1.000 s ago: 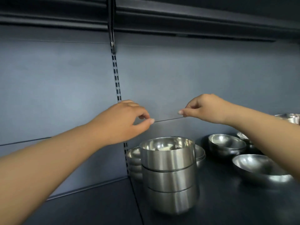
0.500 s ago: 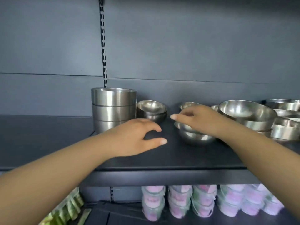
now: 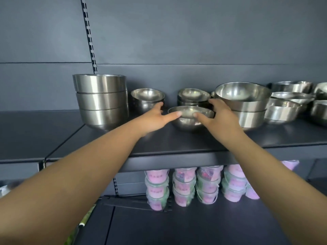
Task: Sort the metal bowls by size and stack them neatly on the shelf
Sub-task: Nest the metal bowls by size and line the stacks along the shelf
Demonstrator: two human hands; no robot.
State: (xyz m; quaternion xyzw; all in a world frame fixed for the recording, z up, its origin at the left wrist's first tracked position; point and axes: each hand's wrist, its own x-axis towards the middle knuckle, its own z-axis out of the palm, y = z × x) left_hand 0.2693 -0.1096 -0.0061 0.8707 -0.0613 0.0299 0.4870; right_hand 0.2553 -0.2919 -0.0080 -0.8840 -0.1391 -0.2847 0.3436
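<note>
My left hand [image 3: 155, 119] and right hand [image 3: 216, 118], fingers spread loose, frame the small round shiny steel bowl [image 3: 190, 119] at the dark shelf's [image 3: 177, 144] front. Probably light, stiff, slippery; I'd grip its rim on opposite sides.

Both hands [image 3: 185, 119] outstretched, fingers spread

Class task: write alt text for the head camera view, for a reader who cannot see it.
Two bare hands, the left hand and the right hand, reach either side of a small metal bowl at the front of a dark shelf. A stack of three straight-sided bowls stands left; more bowl stacks crowd the right.
</note>
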